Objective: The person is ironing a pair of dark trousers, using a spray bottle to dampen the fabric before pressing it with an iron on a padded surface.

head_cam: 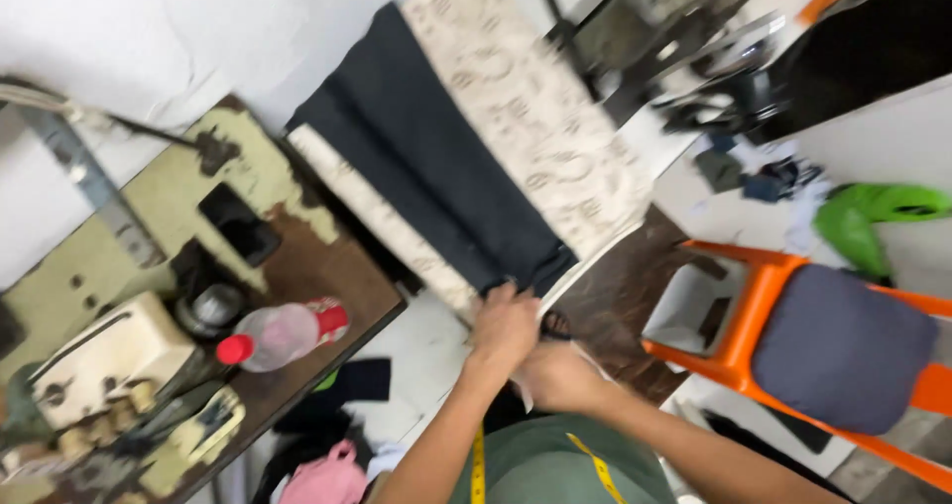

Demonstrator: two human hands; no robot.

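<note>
Low in the middle of the frame, the person's left hand (503,326) lies with its fingers curled down over the near end of a length of dark navy cloth (436,182), gripping its edge. The right hand (558,373) sits just below and to the right of it, touching or almost touching the left; it is closed into a loose fist around a pale strip of fabric, with a small dark object showing at its top. What that object is cannot be told through the blur.

The navy cloth runs from the hands up toward the top centre of the frame. Beside it on the right lies a cream printed fabric (521,108), and a narrow band of the same print borders the navy on the left. A yellow measuring tape (479,469) hangs around the person's neck over a green shirt at the bottom edge.

At the left stands a worn surface (327,266) with peeling pale green paint. On it lie a clear plastic bottle (283,334) with a red cap, on its side, a dark phone (238,224) further up, and an old cream sewing machine (109,355) at the lower left. At the right of the frame stands an orange plastic chair (754,355) with a grey cushion (843,345) on its seat. Above it, a bright green item (878,217) rests on a white surface.
</note>
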